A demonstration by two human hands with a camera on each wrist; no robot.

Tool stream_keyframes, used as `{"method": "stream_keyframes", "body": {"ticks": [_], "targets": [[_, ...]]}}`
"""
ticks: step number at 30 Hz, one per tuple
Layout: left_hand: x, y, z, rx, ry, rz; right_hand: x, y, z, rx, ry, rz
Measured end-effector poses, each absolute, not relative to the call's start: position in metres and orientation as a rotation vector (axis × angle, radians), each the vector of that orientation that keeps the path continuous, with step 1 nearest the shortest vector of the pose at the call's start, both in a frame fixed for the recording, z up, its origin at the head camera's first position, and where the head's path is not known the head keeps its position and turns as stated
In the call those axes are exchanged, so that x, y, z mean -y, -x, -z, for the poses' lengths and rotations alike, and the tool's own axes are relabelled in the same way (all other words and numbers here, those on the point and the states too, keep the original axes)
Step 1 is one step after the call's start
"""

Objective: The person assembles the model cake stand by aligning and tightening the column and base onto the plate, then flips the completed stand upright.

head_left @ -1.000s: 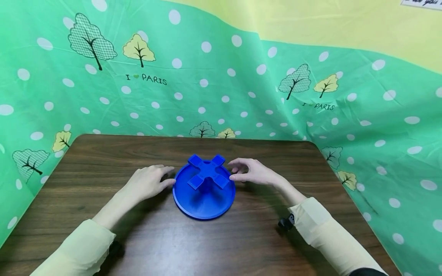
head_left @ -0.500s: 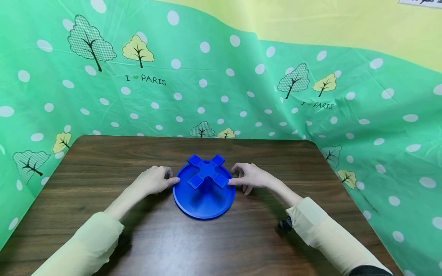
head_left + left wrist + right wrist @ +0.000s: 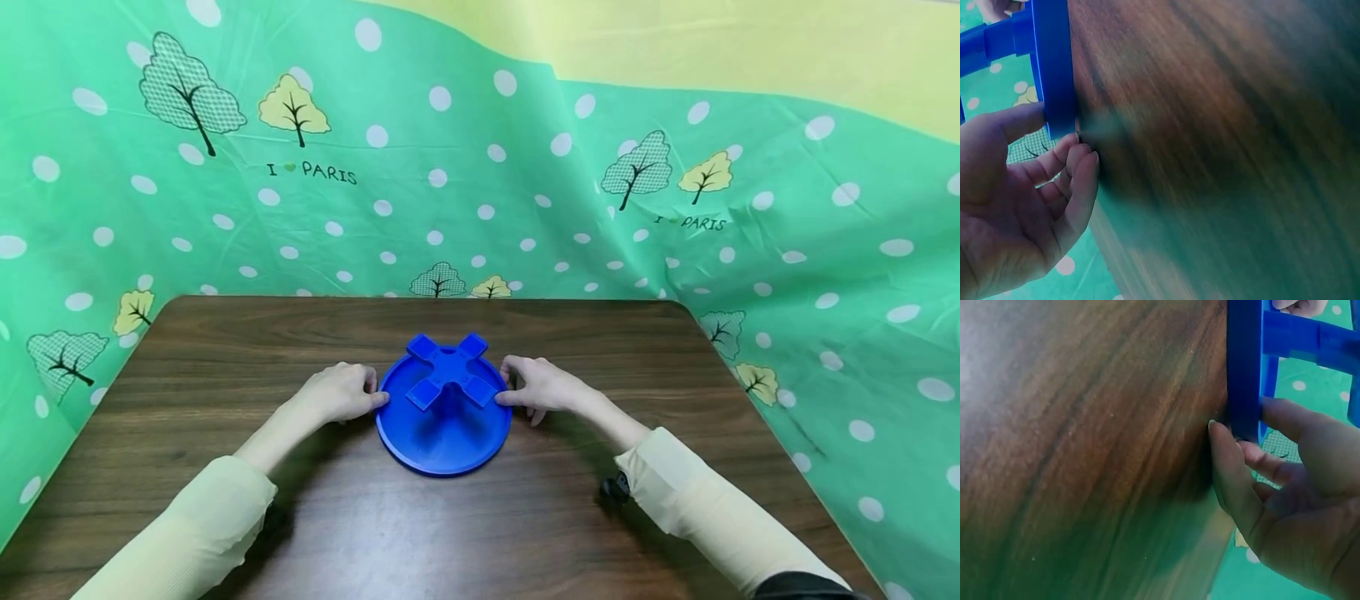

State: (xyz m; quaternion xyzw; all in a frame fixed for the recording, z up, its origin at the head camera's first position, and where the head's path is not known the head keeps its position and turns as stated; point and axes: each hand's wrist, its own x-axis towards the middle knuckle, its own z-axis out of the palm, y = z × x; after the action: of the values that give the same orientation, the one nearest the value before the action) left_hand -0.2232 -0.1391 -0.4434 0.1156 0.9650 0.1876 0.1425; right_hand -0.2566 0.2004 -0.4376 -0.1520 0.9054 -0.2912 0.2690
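Observation:
A blue stand (image 3: 444,450) rests on the table, made of a round, rimmed base, a short central post and a cross-shaped top with flat arms. At its left side my left hand (image 3: 339,393) pinches the rim, thumb on top and the other fingers curled against the outer edge. On the opposite side my right hand (image 3: 551,387) holds the rim in much the same way. In the left wrist view, the thumb (image 3: 1025,119) lies over the blue rim (image 3: 1055,75), with the fingertips low by the tabletop. The right wrist view has a similar grip at the rim (image 3: 1244,369).
The dark wood-grain table (image 3: 420,542) extends around the stand on all sides. Behind it and to the right hangs a green and yellow cloth (image 3: 465,200) with white dots and printed trees. A small black device (image 3: 617,488) is at the right cuff.
My left hand has moved right onto the rim, and its fingers have curled in. My right hand has closed its thumb and fingers on the other side. The stand has stayed in place.

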Motion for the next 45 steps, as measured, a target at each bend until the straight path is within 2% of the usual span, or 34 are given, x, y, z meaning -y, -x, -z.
{"method": "stream_keyframes", "body": {"ticks": [19, 29, 35, 45], "targets": [[0.129, 0.221, 0.447, -2.839, -0.395, -0.51, -0.197, 0.251, 0.44, -2.452, 0.419, 0.881], [0.134, 0.228, 0.463, -2.976, -0.549, -0.538, -0.195, 0.247, 0.438, -2.44, 0.348, 1.065], [0.128, 0.226, 0.448, -2.995, -0.572, -0.545, -0.186, 0.243, 0.438, -2.491, 0.263, 1.041], [0.129, 0.219, 0.447, -2.997, -0.638, -0.628, -0.186, 0.242, 0.44, -2.507, 0.285, 1.063]]}}
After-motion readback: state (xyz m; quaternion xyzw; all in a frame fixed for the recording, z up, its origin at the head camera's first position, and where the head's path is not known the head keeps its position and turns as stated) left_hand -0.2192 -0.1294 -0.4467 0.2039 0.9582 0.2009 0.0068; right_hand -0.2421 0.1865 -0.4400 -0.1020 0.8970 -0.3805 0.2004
